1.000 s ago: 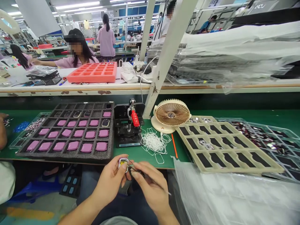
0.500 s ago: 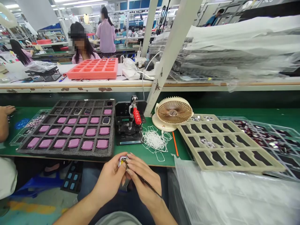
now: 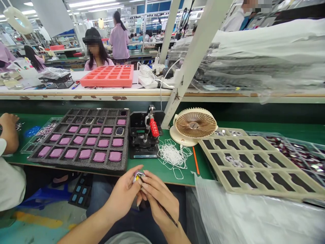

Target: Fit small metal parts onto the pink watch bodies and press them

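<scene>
Just off the bench's front edge, my left hand (image 3: 124,194) is closed around a small purple watch case (image 3: 136,177), with a bit of yellow showing inside its frame. Dark, thin tweezers (image 3: 166,213) lie in my right hand (image 3: 162,195), their tip at the case opening. Fingers of both hands meet around the case and hide most of it. On the bench beyond, white ring gaskets (image 3: 175,154) form a tangled heap, with one loose ring in front. Left of them stands a black press fixture (image 3: 144,149) with a red lever handle (image 3: 153,127).
A grey foam tray (image 3: 101,166) holds several purple cases at left. A cream fan (image 3: 195,123), an orange stick (image 3: 196,161) and a beige tray (image 3: 254,163) stand right. Plastic sheeting (image 3: 243,217) hangs over the front edge. A co-worker's arm (image 3: 9,134) rests far left.
The whole view has shifted slightly, so the bench appears further right. Both hands keep hold of the case and tweezers in nearly the same pose. A person in white has appeared at upper right.
</scene>
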Demonstrator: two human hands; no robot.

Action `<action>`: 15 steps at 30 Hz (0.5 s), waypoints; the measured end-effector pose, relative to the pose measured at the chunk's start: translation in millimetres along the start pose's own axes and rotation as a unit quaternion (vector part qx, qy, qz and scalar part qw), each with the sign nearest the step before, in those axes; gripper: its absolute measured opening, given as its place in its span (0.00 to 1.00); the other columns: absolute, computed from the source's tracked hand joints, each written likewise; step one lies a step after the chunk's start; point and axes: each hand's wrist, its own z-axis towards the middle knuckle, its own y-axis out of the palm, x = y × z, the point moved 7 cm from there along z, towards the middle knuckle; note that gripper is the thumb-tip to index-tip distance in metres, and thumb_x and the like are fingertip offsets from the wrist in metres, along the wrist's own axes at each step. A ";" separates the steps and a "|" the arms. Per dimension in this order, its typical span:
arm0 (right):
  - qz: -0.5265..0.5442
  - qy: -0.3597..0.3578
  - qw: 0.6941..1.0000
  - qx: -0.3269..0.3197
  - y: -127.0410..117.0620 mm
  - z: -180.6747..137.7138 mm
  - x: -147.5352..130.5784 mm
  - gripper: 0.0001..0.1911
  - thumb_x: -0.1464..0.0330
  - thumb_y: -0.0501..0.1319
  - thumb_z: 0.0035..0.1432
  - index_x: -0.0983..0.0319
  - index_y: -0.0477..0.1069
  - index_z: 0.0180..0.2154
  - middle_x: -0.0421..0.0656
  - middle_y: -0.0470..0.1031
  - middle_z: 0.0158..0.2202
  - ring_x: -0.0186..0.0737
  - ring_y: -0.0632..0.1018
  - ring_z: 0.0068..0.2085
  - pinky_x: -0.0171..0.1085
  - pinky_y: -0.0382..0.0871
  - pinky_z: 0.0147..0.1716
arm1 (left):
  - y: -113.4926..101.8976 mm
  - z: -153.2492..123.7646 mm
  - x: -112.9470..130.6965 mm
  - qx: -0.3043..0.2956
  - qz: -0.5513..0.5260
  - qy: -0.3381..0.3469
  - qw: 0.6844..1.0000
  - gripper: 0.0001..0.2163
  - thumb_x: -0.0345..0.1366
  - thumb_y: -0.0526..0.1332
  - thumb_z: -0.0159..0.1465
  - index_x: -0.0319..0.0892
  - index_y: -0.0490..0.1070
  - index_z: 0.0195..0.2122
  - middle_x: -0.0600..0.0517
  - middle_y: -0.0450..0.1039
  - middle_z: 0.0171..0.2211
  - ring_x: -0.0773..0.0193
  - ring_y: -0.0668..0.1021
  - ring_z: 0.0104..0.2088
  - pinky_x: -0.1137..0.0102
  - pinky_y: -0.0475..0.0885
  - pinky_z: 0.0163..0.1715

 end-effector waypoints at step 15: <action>-0.014 0.255 0.919 0.299 -51.5 -25.4 51.1 0.10 0.65 0.69 0.67 0.59 0.84 0.48 0.49 0.85 0.50 0.51 0.86 0.50 0.52 0.80 0.57 | 5.5 10.9 -16.6 -0.040 -0.270 -0.055 0.961 0.20 0.34 0.67 0.70 0.38 0.73 0.62 0.33 0.79 0.54 0.55 0.83 0.41 0.67 0.72 0.36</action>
